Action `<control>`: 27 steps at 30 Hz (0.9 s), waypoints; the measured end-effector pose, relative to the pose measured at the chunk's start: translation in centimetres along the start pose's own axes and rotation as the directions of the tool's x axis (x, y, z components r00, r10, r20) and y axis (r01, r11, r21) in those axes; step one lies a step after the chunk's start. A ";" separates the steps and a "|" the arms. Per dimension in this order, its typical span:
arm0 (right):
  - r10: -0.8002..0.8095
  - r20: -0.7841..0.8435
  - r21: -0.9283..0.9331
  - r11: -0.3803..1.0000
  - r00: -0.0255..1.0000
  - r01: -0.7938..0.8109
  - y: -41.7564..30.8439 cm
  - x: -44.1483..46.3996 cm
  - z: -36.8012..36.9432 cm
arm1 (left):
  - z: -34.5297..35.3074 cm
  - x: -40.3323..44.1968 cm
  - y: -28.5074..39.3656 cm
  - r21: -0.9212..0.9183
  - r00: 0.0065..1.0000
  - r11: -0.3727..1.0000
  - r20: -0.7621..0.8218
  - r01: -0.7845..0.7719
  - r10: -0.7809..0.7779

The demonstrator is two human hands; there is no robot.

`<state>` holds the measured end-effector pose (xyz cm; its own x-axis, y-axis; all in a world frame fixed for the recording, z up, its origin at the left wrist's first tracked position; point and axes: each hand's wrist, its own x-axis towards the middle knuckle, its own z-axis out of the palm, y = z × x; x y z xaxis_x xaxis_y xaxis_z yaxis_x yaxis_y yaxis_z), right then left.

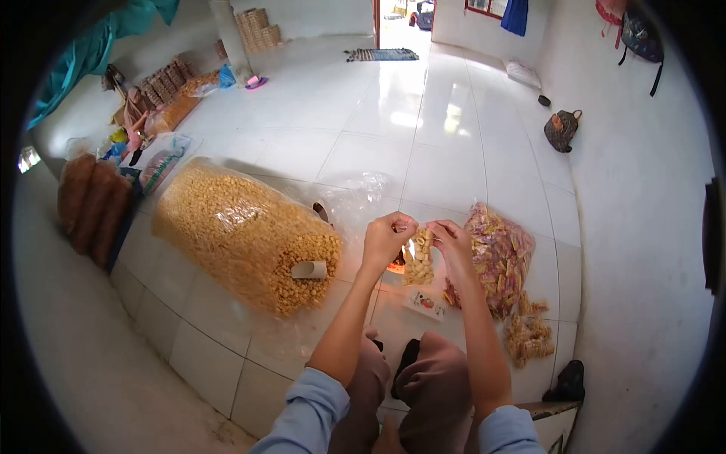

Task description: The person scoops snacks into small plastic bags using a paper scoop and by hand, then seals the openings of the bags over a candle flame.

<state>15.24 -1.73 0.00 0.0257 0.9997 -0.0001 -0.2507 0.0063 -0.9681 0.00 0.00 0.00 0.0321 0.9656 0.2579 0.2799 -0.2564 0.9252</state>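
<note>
Snack packet [418,263] | clear plastic, oblong | rounded tan pieces [420,271] | fingers [401,220] pinching top

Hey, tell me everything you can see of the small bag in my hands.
The small bag looks like clear plastic, taller than wide, with pale yellow snack pieces inside, some curled. It hangs upright, its top pinched between your left hand on one side and your right hand on the other. In this view it sits right of the big bag. Whether its top is sealed, I can't tell.

Bright doorway [401,32] | floor [454,170] glare | dark, bowed edges | distance perhaps soft
</note>
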 end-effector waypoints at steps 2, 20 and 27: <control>0.021 -0.015 0.011 1.000 1.000 -0.021 -0.2 -0.3 -0.4 | 0.3 -0.1 0.1 -0.066 0.994 0.994 0.062 0.092 -0.088; 0.439 -0.068 -0.121 0.888 0.896 -0.444 25.6 4.8 -7.4 | 6.3 -4.1 -26.0 -0.280 0.701 0.649 0.394 0.707 -0.595; 0.509 -0.001 -0.223 0.839 0.860 -0.497 28.0 7.6 -9.2 | 6.2 -2.9 -28.6 -0.022 0.716 0.764 0.368 0.645 -0.593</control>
<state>17.32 5.83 -29.42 -0.1042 0.8634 -0.4937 -0.0068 -0.4970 -0.8677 -2.16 4.84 -28.94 0.2105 0.8590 -0.4667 0.2135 0.4254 0.8794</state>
